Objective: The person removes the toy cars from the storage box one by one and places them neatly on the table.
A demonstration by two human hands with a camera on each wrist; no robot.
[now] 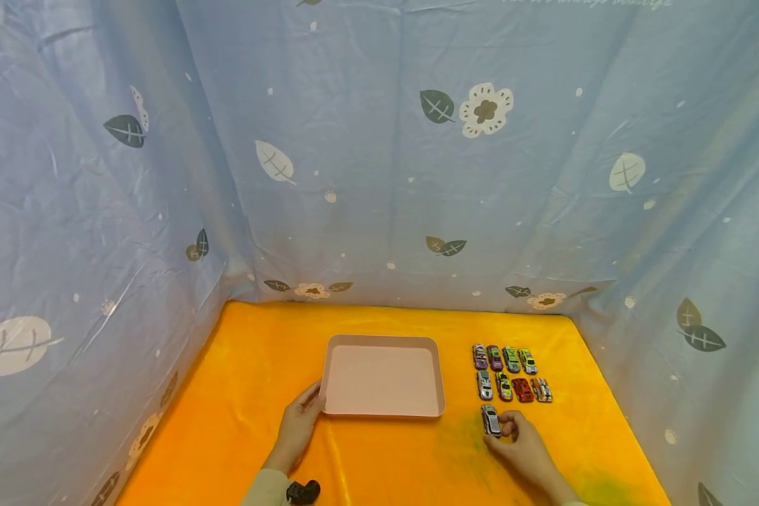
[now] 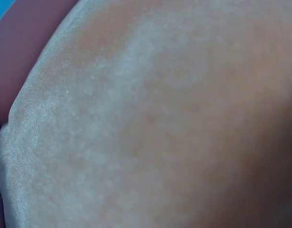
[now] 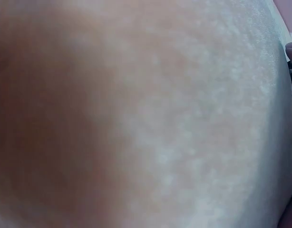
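A shallow pale pink tray (image 1: 382, 379) lies on the orange cloth. At its front left corner, my left hand (image 1: 297, 425) holds the side wall with fingers and thumb. To the right of the tray, my right hand (image 1: 523, 444) grips a silver and dark toy car (image 1: 490, 420), thumb at its near end and fingers along its right side. Behind that car stand two rows of toy cars, among them a red toy car (image 1: 522, 390) and a white one with dark markings (image 1: 542, 389). Skin fills most of both wrist views, hiding the work there.
The orange cloth (image 1: 240, 393) covers the table. Blue curtains (image 1: 367, 140) with leaf and flower prints hang at the back and both sides. A small black object (image 1: 303, 492) sits by the left sleeve (image 1: 267, 488).
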